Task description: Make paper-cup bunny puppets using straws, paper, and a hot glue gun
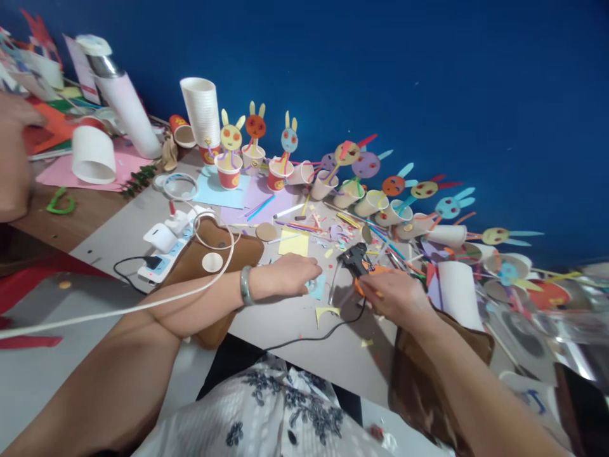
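My right hand (pixel 397 297) is wrapped round the handle of a black hot glue gun (pixel 354 259), held just above the table with its nozzle end pointing away to the left. A thin black cord (pixel 304 341) runs from it toward the table's near edge. My left hand (pixel 287 276), with a bangle on the wrist, is low over the table, its fingers drawn together. By its fingertips is a small light-blue paper piece (pixel 316 289), and whatever they pinch is too small to name. A yellow paper scrap (pixel 327 314) lies between my hands.
Paper cups with rabbit faces (pixel 228 172) line the blue wall. A cup stack (pixel 200 108) and a thermos (pixel 128 111) stand at the back left. A power strip (pixel 166 254) lies by my left forearm, a white cable (pixel 190 291) crossing it. Another person's arm (pixel 12 158) is far left.
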Tool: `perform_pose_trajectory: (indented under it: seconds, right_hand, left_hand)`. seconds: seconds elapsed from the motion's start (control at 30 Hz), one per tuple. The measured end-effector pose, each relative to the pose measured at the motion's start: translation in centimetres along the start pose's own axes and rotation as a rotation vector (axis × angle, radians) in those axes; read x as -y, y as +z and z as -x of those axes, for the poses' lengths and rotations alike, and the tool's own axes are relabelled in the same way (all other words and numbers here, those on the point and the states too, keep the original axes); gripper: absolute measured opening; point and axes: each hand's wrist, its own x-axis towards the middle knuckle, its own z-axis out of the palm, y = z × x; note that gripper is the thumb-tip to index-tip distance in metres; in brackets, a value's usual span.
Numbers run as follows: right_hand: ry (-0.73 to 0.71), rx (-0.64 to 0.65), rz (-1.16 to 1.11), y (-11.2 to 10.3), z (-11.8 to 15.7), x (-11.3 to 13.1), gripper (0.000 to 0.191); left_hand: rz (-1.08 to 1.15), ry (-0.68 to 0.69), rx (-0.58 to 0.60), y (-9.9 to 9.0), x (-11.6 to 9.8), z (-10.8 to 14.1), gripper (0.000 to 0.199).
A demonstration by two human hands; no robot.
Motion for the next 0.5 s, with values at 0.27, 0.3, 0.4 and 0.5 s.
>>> perform_pose_trajectory:
  seconds: [0.27,0.3,0.4,0.5]
  right_hand:
    - [0.533,-0.137,0.279,-0.7,3.9,-5.4,0.029]
    - [0.556,-0.123,0.267,-0.8,4.3,-5.8,0.028]
    - [0.627,-0.05,0.207,-0.8,4.8,-6.7,0.021]
    - [0.658,0.003,0.204,-0.8,4.9,-7.2,0.018]
  left_hand:
    - [-0.012,0.016,0.018,0.3,0.1,-0.2,0.019]
    - [-0.011,0.017,0.019,0.3,0.2,-0.2,0.019]
    - [-0.007,0.018,0.009,0.4,0.3,-0.2,0.017]
    - [0.006,0.019,-0.022,0.6,0.3,-0.3,0.015]
